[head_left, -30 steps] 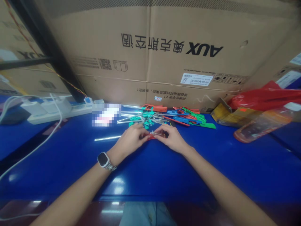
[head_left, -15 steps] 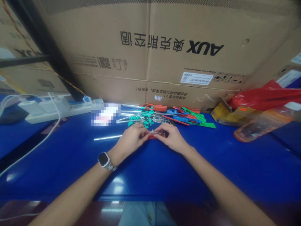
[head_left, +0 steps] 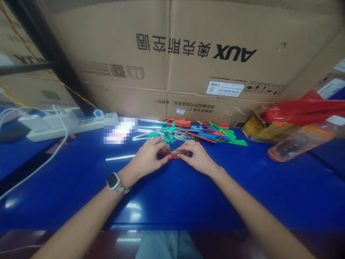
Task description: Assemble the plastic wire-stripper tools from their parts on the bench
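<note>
My left hand [head_left: 147, 158] and my right hand [head_left: 198, 157] meet over the blue table [head_left: 172, 194], each pinching one end of a small red plastic piece [head_left: 172, 153] with a clear part and a metal bit on it. A watch sits on my left wrist. Just beyond my fingers lies a heap of red, green and blue plastic parts [head_left: 201, 133] mixed with thin metal rods. One loose metal rod [head_left: 120, 157] lies on the table left of my left hand.
A large cardboard box [head_left: 172, 61] stands right behind the heap. A white power strip [head_left: 51, 126] with cables lies at the left. At the right are a red plastic bag [head_left: 302, 108] and an orange-tinted clear packet [head_left: 299, 144].
My left hand has shifted a little left and the red piece now shows longer between my fingers. The view has tilted slightly.
</note>
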`<move>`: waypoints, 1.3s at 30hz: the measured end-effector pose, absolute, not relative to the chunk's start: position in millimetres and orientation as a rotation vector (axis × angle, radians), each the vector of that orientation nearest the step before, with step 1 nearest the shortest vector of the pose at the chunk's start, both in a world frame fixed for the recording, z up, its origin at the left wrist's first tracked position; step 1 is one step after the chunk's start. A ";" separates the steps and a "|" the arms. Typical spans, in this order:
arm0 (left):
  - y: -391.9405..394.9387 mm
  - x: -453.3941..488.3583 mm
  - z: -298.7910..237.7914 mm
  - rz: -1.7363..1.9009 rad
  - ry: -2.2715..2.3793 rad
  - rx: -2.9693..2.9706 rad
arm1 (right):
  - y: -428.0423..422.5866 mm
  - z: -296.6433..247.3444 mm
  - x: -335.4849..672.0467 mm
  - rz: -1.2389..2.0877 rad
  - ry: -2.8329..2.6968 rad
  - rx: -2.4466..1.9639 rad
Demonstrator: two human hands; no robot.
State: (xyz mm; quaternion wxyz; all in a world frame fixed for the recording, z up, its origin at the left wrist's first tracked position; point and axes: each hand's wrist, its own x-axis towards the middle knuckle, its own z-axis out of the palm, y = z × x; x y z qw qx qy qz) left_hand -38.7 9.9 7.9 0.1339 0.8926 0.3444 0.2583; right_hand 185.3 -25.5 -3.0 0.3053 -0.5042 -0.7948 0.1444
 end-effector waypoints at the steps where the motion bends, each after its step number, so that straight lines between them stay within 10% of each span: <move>1: 9.7 -38.9 7.4 0.712 0.990 2.610 | -25.2 -3.3 185.6 0.392 -2.113 -1.330; 39: 7.2 -35.3 6.1 0.730 1.001 2.677 | -26.9 -0.4 185.3 0.374 -2.085 -1.225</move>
